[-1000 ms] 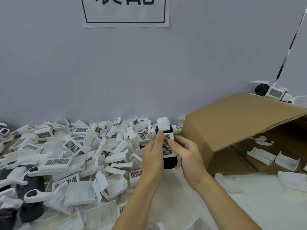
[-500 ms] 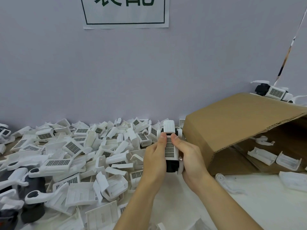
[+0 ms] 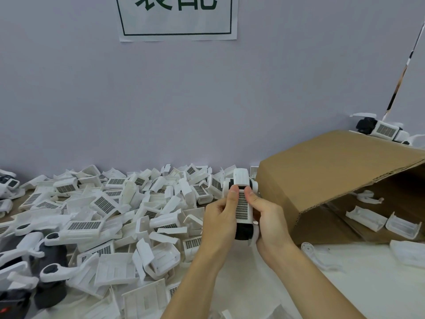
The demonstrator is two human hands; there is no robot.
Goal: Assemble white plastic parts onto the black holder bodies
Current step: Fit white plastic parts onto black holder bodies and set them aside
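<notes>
Pale lilac wall (image 3: 207,100) backs a white worktop (image 3: 379,284). Taped high on the wall is a paper sign (image 3: 177,18) with a dark green frame and two large green characters; only their lower halves show, so they cannot be read with certainty. No brand marks are legible on any item.

Both hands hold one holder (image 3: 241,210) upright above the worktop, just left of the box. The left hand (image 3: 218,224) grips its left side, thumb pressed on the gridded white part on its face. The right hand (image 3: 269,224) grips the right side, thumb likewise on the grid. The black body shows below the grid, between the palms.

A heap of loose white parts (image 3: 103,215), many with dark grid panels, covers the left of the worktop up to the wall. At far left lie black-and-white units (image 3: 46,249). A cardboard box (image 3: 333,180) lies on its side at right, opening toward the right, with white parts inside. One assembled unit (image 3: 379,130) sits on top of it by the wall.
</notes>
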